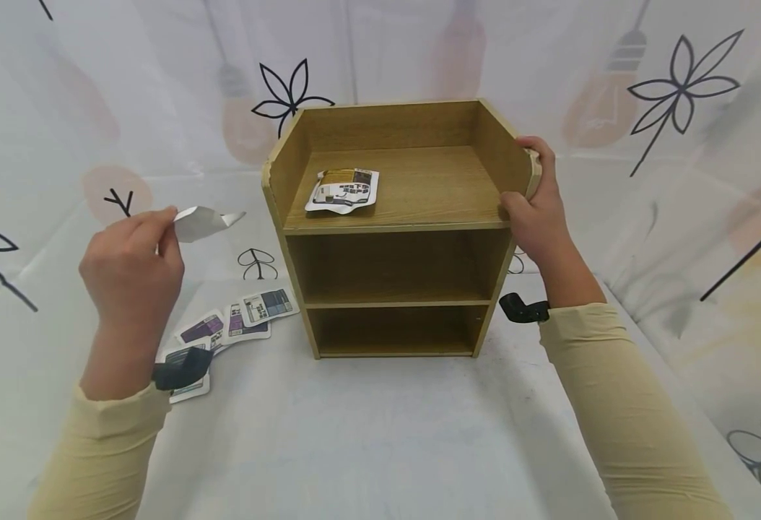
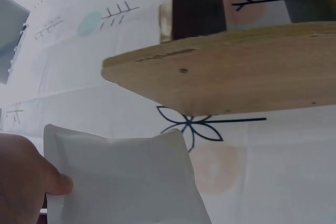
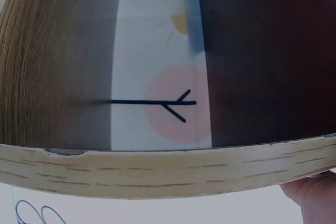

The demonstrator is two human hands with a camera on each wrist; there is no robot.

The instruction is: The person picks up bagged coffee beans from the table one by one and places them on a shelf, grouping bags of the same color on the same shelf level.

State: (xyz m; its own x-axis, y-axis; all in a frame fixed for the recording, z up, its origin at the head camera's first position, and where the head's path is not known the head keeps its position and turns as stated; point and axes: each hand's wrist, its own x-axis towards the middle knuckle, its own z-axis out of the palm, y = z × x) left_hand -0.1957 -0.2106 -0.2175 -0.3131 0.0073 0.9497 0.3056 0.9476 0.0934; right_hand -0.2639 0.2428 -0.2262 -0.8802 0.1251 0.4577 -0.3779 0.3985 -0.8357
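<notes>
My left hand (image 1: 135, 263) pinches a white packet (image 1: 200, 224) between thumb and fingers, to the left of a small wooden shelf unit (image 1: 435, 184). In the left wrist view the plain pale face of this packet (image 2: 123, 177) shows; any print is turned away. On the right, my right hand (image 1: 539, 206) grips the front edge of the unit's side panel, thumb toward the inside. A printed sachet (image 1: 344, 192) lies flat on the top shelf, near its left side. The two lower compartments (image 1: 396, 267) hold nothing that I can see.
Several printed sachets (image 1: 268, 306) lie overlapping on the white-covered table (image 1: 354, 440), left of the unit and partly behind my left wrist. A white patterned cloth (image 1: 406, 50) hangs behind. Black straps with small devices (image 1: 523, 308) sit at both wrists.
</notes>
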